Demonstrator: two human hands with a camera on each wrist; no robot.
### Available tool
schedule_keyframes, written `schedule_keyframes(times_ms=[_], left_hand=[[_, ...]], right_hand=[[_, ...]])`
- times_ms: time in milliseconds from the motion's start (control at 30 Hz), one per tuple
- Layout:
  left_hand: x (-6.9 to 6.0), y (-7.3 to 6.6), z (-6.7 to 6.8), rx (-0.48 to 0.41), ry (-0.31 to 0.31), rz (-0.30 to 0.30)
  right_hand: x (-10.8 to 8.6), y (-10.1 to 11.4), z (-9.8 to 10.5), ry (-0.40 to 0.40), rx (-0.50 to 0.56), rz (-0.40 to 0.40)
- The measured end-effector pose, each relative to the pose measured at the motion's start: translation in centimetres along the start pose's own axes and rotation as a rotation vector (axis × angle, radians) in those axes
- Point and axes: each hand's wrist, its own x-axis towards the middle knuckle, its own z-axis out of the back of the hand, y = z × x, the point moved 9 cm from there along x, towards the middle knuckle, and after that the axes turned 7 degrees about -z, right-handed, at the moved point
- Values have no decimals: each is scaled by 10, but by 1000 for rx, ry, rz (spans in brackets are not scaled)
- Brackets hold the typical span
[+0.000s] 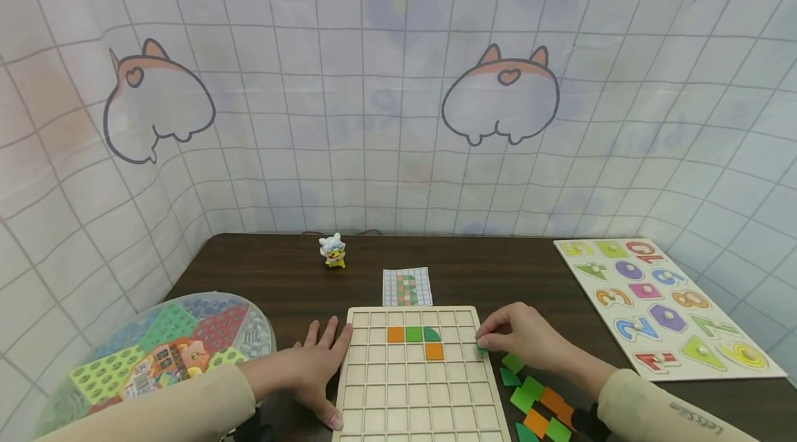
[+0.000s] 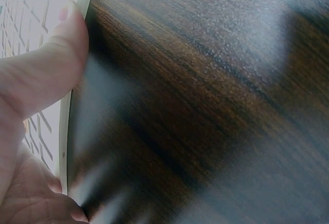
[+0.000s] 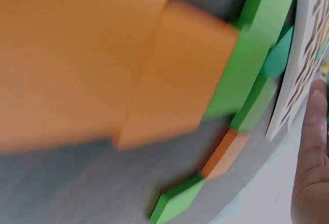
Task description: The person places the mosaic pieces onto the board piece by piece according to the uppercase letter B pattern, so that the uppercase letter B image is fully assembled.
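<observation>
A wooden grid board (image 1: 398,387) lies on the dark table; its upper part holds orange (image 1: 396,335) and light green (image 1: 414,335) squares, a dark green rounded piece (image 1: 432,335) and another orange square (image 1: 434,351) below that. My left hand (image 1: 311,366) rests spread along the board's left edge, its thumb (image 2: 67,44) on the rim in the left wrist view. At the board's right edge my right hand (image 1: 526,338) pinches a small dark green piece (image 1: 482,350), mostly covered by the fingers. In the right wrist view, one finger (image 3: 312,136) shows beside the board (image 3: 295,75).
Loose green (image 1: 527,392) and orange (image 1: 535,422) pieces lie right of the board. A small patterned card (image 1: 407,287) touches or nearly touches its top edge. A figurine (image 1: 333,250) stands behind, a round clear container (image 1: 168,345) is at left, a number puzzle (image 1: 669,310) at right.
</observation>
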Motion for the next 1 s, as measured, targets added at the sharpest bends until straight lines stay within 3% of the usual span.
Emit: schedule_keyframes(times_ms=[367,1000], left_hand=[[1,1,-1,2,2,0],[-1,0,0,-16,0,-11]], right_hand=[[4,7,-23,18,267,-101],[6,14,-43,48,450,-193]])
